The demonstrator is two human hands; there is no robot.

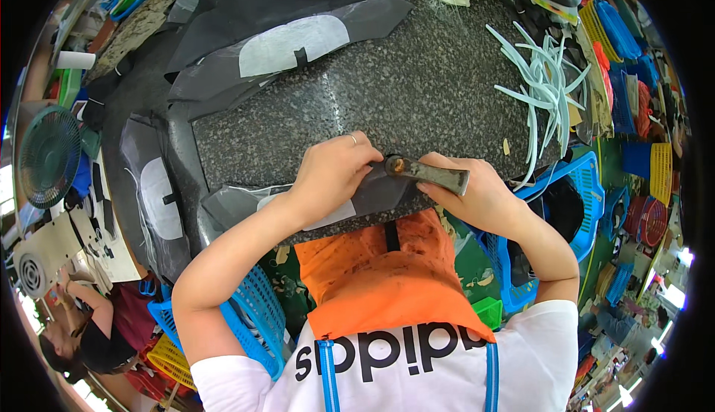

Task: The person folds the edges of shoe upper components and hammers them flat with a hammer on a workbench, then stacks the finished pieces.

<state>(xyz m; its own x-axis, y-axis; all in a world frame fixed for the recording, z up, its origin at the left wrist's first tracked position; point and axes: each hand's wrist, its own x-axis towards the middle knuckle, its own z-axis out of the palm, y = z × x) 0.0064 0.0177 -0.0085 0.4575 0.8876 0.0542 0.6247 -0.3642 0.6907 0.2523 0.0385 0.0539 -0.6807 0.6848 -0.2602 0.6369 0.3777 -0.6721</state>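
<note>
My left hand (335, 170) rests at the near edge of the speckled stone slab, thumb and fingers pinched at the edge of a dark grey cut piece (376, 195). This piece has a pale patch, partly covered by my left forearm. My right hand (477, 195) is closed about a hammer (439, 175). The hammer's metal head lies between my hands, its flared end toward the right; its handle is mostly hidden. What lies under the left fingertips is too small to make out.
On the slab (417, 92) lie more dark pieces with pale patches (294, 43), and a bundle of pale blue strips (547, 77). Blue baskets (592, 211) stand at the right and lower left. A green fan (48, 155) and a person (97, 330) are at the left.
</note>
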